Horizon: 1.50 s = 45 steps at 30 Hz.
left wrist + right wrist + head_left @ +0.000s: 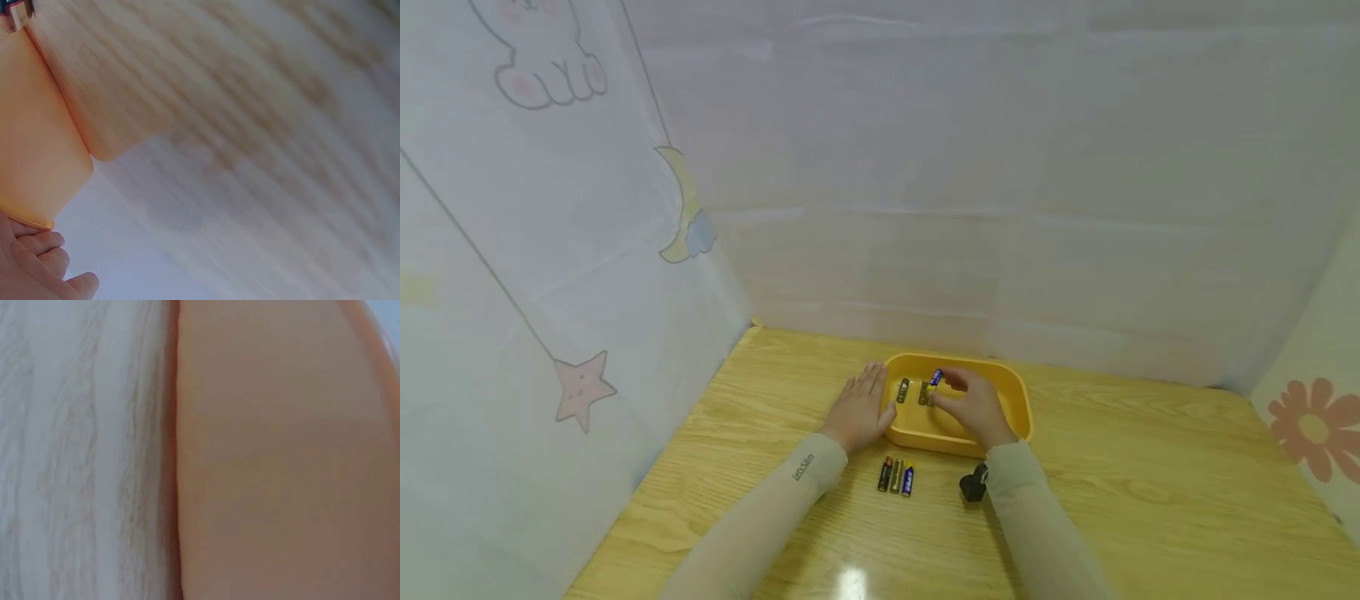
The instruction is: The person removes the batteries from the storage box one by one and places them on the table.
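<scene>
A yellow plastic tray (pixel 951 443) stands on the table. My left hand (pixel 859 410) rests against its left rim with fingers extended; in the left wrist view its fingers (pixel 53 262) lie at the tray's edge. Over the inside of the tray, my right hand (pixel 973 406) pinches a blue battery (pixel 936 378) between thumb and fingers. Below it in the tray lie gold-coloured batteries (pixel 923 392), partly covered by the right hand. A dark battery (pixel 903 391) lies apart, near the tray's left wall. The right wrist view shows only the tray's side (pixel 281 456) and wood, no hand.
In front of the tray, a black battery (pixel 886 473), a gold battery (pixel 897 476) and a blue battery (pixel 908 479) lie side by side on the wooden table (pixel 1150 483). A black wrist camera (pixel 973 485) hangs by the right cuff. Cloth walls (pixel 1000 208) stand behind and beside.
</scene>
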Tool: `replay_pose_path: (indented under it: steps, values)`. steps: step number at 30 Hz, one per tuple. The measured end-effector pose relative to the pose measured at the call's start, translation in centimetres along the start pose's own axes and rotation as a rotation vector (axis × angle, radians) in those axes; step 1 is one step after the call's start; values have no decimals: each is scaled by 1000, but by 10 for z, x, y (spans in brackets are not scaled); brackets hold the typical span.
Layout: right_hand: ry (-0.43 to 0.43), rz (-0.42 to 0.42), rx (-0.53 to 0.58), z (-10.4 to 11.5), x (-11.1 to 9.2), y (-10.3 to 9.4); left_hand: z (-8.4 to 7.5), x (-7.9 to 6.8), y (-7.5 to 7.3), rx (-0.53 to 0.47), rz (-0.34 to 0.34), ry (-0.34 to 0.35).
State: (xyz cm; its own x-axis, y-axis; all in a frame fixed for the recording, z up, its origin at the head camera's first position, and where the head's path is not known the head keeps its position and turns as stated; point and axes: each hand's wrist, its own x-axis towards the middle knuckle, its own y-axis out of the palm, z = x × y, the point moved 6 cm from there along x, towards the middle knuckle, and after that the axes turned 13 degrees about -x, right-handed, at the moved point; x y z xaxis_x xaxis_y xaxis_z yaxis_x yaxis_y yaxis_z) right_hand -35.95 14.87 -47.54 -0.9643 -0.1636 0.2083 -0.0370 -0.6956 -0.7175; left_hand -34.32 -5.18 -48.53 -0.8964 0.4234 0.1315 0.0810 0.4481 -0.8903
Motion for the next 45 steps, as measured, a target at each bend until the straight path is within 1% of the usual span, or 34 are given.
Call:
replay_pose_path:
  steps: [5,7,16,21,29,34,41,45]
  values:
    - [-41,-47,23,4,-4,-3,1,-3,1,-1,-1,-2]
    - [-70,-70,22,7,-6,-4,2,-4,2,-9,-3,-3]
    - [-187,-147,-70,13,-14,-15,1,0,5,-5,-3,-5]
    - [-229,-186,-78,16,-19,-20,1,2,5,1,-5,-6]
    - [-238,-232,-34,24,-34,-28,3,3,5,5,-9,-6]
    - [-247,-264,-42,30,-44,-31,2,2,4,-9,-12,-3]
    - [-243,-276,-18,32,-57,-33,-1,2,2,-17,-10,5]
    - [-251,-277,-20,33,-64,-31,0,2,3,-21,-4,-3]
